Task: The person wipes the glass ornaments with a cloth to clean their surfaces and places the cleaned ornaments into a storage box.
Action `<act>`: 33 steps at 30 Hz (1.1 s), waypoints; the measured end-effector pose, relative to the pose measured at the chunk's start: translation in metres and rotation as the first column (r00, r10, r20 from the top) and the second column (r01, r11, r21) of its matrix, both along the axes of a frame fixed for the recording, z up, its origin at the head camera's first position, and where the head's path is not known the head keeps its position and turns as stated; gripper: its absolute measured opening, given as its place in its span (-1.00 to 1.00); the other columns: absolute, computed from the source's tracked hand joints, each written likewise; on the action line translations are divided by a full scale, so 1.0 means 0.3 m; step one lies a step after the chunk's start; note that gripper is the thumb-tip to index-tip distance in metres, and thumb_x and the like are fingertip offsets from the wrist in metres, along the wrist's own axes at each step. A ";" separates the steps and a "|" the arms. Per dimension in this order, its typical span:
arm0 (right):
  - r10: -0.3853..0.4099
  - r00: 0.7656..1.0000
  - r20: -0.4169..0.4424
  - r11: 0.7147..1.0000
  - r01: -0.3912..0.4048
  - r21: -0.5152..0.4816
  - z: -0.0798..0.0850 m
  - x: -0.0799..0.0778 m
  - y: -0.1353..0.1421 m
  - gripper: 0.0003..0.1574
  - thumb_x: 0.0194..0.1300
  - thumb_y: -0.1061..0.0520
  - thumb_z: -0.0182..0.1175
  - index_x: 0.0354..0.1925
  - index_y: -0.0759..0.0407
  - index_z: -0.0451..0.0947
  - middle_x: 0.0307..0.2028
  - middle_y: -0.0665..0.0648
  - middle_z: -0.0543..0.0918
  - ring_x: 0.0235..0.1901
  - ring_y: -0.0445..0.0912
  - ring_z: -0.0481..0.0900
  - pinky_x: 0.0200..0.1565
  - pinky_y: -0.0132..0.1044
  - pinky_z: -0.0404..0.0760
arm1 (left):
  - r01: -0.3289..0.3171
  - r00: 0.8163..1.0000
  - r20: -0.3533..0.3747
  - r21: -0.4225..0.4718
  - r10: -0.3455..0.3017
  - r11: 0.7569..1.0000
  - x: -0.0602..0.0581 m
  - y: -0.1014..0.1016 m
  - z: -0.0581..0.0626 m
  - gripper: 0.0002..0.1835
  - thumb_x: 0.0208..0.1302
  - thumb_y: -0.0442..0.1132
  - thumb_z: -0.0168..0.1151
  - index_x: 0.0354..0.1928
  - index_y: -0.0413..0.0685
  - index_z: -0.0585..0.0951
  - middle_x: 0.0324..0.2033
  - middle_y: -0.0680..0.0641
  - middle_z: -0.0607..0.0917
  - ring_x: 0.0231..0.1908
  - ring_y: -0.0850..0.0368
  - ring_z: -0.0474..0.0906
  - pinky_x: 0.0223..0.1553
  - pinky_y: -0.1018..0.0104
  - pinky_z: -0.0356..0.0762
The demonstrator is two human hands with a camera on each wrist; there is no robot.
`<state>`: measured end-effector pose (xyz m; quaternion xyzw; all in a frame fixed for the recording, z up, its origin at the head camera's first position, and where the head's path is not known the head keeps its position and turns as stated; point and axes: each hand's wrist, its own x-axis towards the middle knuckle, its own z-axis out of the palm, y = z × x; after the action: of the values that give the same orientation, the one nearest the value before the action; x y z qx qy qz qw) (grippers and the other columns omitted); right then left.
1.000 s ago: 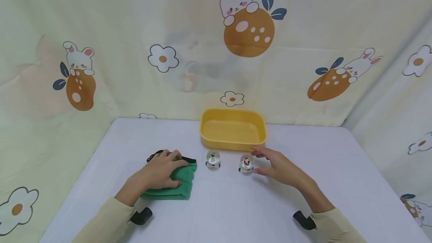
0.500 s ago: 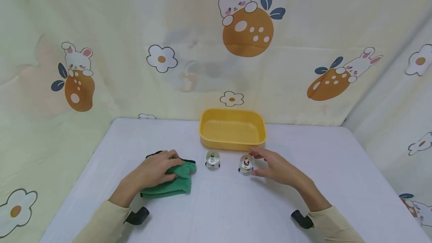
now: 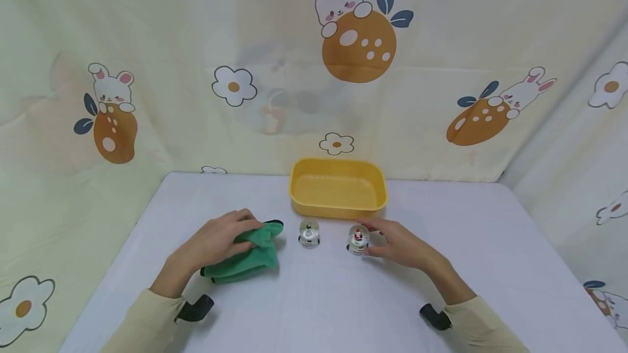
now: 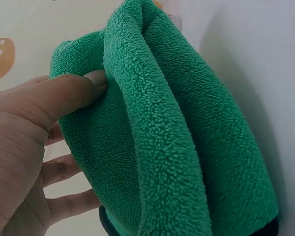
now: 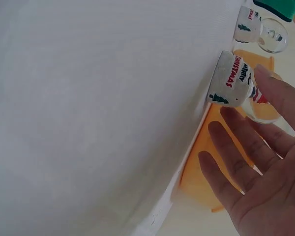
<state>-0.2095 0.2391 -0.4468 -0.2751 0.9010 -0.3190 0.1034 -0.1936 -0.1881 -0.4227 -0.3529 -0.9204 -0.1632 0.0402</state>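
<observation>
My left hand [image 3: 216, 241] pinches a green towelling cloth [image 3: 256, 257] with black edging, its folds hanging below. In the left wrist view, the thumb presses on the cloth [image 4: 157, 128], and the other fingers lie behind it. A snow globe with a small red Santa figure [image 3: 357, 241] stands upright on the table. Beside it my right hand [image 3: 404, 245] reaches with thumb and fingers apart on either side. The right wrist view shows "Merry Christmas" lettering on the globe's white base [image 5: 228, 81], the thumb overlapping the globe and the fingers extended. A second snow globe [image 3: 309, 234] stands to its left.
Behind the two globes sits a yellow rectangular tray [image 3: 338, 212]. A white cloth covers the table [image 3: 314, 298]. A printed curtain [image 3: 275, 42] with rabbits and flowers hangs at the back and sides. Each wrist carries a black camera mount [image 3: 195, 308].
My left hand has gathered up the flat cloth, raising and bunching it as the hand shifted slightly left. My right hand has edged left, closer around the Santa globe. Both globes stayed put.
</observation>
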 end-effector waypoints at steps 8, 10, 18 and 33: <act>0.006 1.000 0.009 1.000 -0.006 0.029 0.004 -0.006 -0.014 -0.20 0.22 0.12 0.47 0.36 0.24 0.43 0.18 0.10 0.63 0.18 0.13 0.58 0.23 0.14 0.55 | -0.011 0.999 -0.038 0.054 0.013 0.998 0.001 -0.008 0.029 -0.58 0.26 -0.20 0.46 0.16 0.07 0.66 -0.06 0.10 0.62 -0.13 0.23 0.58 -0.15 0.25 0.65; 0.006 1.000 0.008 0.999 -0.006 0.032 0.004 -0.009 -0.018 -0.21 0.21 0.12 0.48 0.35 0.24 0.45 0.18 0.09 0.63 0.17 0.11 0.58 0.23 0.13 0.56 | -0.013 0.999 -0.047 0.071 0.017 0.997 0.002 -0.005 0.038 -0.58 0.25 -0.20 0.47 0.16 0.05 0.66 -0.06 0.10 0.63 -0.14 0.23 0.57 -0.15 0.24 0.66; 0.010 1.000 -0.016 0.999 -0.010 0.041 -0.006 -0.023 -0.033 -0.30 0.19 0.16 0.49 0.27 0.19 0.51 0.08 0.02 0.67 0.09 -0.02 0.59 0.18 0.05 0.60 | -0.021 0.998 -0.062 0.129 0.029 0.991 0.009 0.019 0.071 -0.57 0.24 -0.22 0.48 0.15 0.03 0.67 -0.05 0.07 0.64 -0.14 0.21 0.58 -0.10 0.21 0.69; -0.025 0.998 0.057 1.000 0.026 -0.008 0.004 -0.018 -0.019 -0.45 0.17 0.05 0.52 0.10 0.05 0.57 -0.04 -0.05 0.68 0.06 -0.01 0.60 0.12 0.04 0.63 | 0.086 0.988 -0.151 0.271 -0.046 0.959 0.005 0.078 0.105 -0.61 0.22 -0.27 0.48 0.10 0.00 0.67 -0.06 0.06 0.65 -0.16 0.21 0.58 -0.14 0.24 0.70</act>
<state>-0.2149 0.2336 -0.4456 -0.2549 0.8998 -0.3317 0.1239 -0.1922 -0.1647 -0.3912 -0.3850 -0.8711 -0.2657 0.1496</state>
